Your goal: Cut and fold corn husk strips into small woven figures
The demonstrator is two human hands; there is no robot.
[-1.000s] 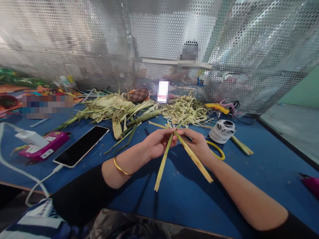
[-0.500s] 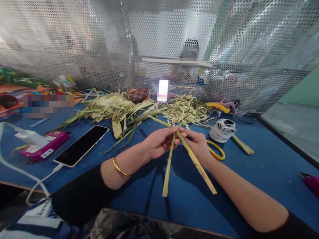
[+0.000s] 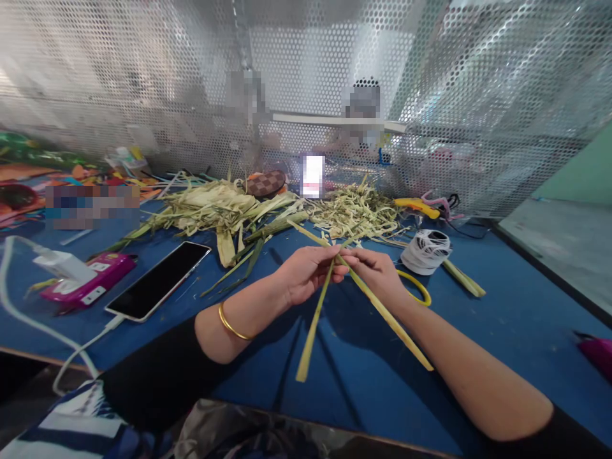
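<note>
Leaf strips [image 3: 382, 310] between tightly pinched fingers [image 3: 325, 254]

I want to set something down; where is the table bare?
Blue table shows bare between the right forearm and the purple item at the edge, and between both forearms, under the held strips. Crowded: along the mesh screen and around the phone.

A blue table [image 3: 382, 395] carries leaf strips [image 3: 210, 207], a phone [image 3: 159, 281], a purple power strip [image 3: 88, 280] and a white spool [image 3: 425, 252].
</note>
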